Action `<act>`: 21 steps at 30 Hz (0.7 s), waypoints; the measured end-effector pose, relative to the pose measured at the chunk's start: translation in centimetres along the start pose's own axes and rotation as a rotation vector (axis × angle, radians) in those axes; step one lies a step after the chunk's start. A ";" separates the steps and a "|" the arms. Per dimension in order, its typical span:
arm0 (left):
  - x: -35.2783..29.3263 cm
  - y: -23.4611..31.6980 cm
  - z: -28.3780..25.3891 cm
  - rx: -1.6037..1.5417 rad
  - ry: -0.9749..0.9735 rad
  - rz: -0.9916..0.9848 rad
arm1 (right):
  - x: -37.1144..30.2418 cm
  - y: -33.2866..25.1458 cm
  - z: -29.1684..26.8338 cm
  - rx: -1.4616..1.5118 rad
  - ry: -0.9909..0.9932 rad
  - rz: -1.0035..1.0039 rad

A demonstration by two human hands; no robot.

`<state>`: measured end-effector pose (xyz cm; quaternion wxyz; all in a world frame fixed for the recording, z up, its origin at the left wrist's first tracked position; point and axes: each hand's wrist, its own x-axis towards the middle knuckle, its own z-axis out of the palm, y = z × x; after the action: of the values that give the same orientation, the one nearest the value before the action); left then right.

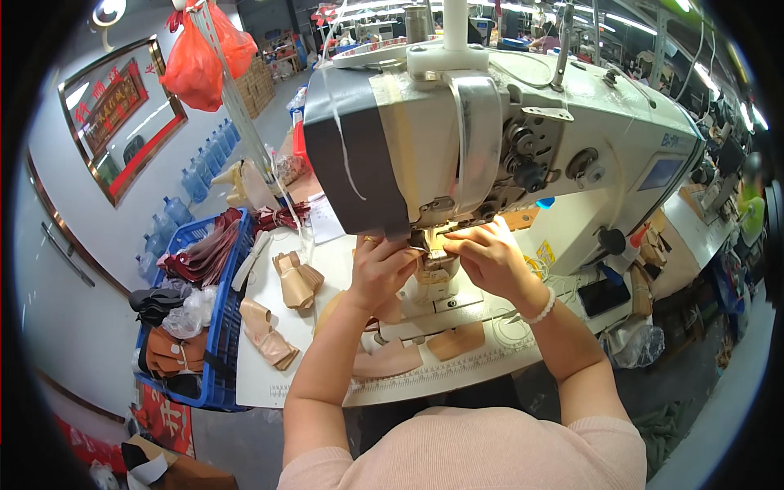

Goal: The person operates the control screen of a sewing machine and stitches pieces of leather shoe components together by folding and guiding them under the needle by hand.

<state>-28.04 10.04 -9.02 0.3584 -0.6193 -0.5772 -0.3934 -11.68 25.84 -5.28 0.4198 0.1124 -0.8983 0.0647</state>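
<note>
Both my hands meet at the brightly lit needle area of a large white and grey sewing machine (535,122). My left hand (382,265) is closed, its fingertips pinched together just left of the presser foot. On the other side my right hand (487,255) pinches in the same way, with a pale bead bracelet (542,307) on its wrist. What lies between the fingertips is small and mostly hidden by them. Beneath the needle rises the machine's post (435,282). A tan piece of material (389,309) shows below my left hand, partly covered by the forearm.
Stacked tan pieces (297,280) and more cut pieces (456,341) lie on the white table (263,382). A blue crate (214,392) of bundled material stands at the left. Scissors (508,317) and a black phone (604,296) lie right. Red bags (196,73) hang from a pole.
</note>
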 end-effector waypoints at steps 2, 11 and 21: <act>-0.1 0.1 0.1 0.011 -0.010 -0.019 | -0.4 0.7 0.5 0.070 -0.073 0.093; -4.7 4.2 -2.3 0.558 -0.487 0.229 | 0.1 3.3 -2.4 0.046 -0.282 -0.282; 0.4 3.0 -4.0 -0.144 -0.545 -0.183 | -1.1 11.5 4.9 -0.076 -0.644 0.581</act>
<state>-25.31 6.40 -6.92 0.1081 -0.6713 -0.6763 -0.2834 -17.63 36.04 -9.50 0.0863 -0.1462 -0.9795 0.1087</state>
